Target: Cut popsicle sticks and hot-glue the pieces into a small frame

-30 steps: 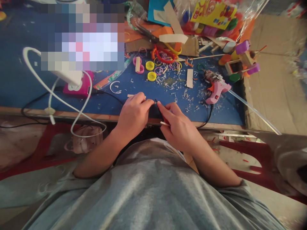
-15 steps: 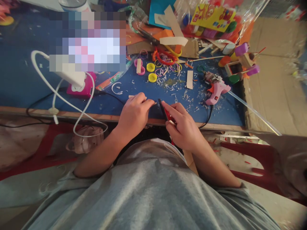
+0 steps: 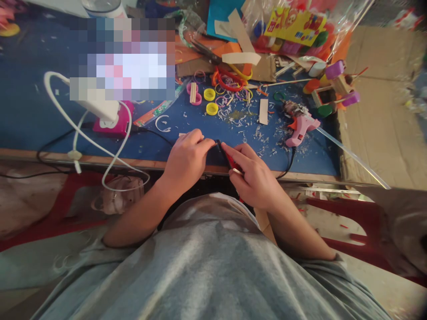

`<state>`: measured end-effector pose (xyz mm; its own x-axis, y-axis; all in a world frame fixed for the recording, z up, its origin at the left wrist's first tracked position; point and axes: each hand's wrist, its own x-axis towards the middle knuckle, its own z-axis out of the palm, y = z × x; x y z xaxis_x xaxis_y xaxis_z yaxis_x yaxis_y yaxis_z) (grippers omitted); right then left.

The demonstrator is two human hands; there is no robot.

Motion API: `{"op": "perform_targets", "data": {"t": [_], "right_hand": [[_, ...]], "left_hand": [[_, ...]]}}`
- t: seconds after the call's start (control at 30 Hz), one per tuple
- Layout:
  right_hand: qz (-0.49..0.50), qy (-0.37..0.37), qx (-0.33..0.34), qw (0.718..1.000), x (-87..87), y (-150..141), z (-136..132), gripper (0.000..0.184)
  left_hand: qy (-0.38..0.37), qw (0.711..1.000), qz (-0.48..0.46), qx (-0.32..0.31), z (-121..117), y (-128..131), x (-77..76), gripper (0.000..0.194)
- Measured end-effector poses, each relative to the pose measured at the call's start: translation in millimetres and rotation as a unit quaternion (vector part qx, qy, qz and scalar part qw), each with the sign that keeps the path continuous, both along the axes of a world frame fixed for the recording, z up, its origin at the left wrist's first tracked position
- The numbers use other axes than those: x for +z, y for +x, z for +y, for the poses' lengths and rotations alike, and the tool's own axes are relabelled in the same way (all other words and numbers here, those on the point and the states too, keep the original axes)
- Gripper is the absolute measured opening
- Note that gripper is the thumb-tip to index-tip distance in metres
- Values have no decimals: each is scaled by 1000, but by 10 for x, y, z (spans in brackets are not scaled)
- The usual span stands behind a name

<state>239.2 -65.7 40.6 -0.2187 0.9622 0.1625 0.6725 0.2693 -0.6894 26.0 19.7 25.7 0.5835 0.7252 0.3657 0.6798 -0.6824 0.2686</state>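
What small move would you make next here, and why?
Probably ease the left hand back slightly before moving the red-and-black tool. The right hand grips that tool, and its black tip sits right by the left fingertips; whether they touch is hard to tell.

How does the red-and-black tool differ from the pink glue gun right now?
- State: the red-and-black tool is held in the right hand; the pink glue gun lies on the blue table.
- Visibility: fingers partly hide the tool; the gun is mostly exposed.
- Colour: the tool's visible parts are black and red; the gun's body is pink.

Shared: both show some red.
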Motion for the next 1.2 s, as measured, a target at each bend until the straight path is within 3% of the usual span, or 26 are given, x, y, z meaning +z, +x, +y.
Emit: {"op": "perform_targets", "data": {"t": [0.37,0.77,0.9,1.03,1.2], "right_hand": [[-34,-1,4,999,58,33,39,71],[-48,29,-31,998,59,260,320,66],[-69,37,-39,996,140,305,396,66],[-106,68,-38,991,330,430,540,67],[-191,87,8,978,486,547,833,75]], "left_hand": [[-23,1000,-5,-7,0,-18,25,34],[22,998,-10,-64,-13,6,3,23],[29,997,14,-66,-14,5,54,24],[20,999,30,-23,235,-110,251,21],[60,997,15,42,886,-210,446,14]]}}
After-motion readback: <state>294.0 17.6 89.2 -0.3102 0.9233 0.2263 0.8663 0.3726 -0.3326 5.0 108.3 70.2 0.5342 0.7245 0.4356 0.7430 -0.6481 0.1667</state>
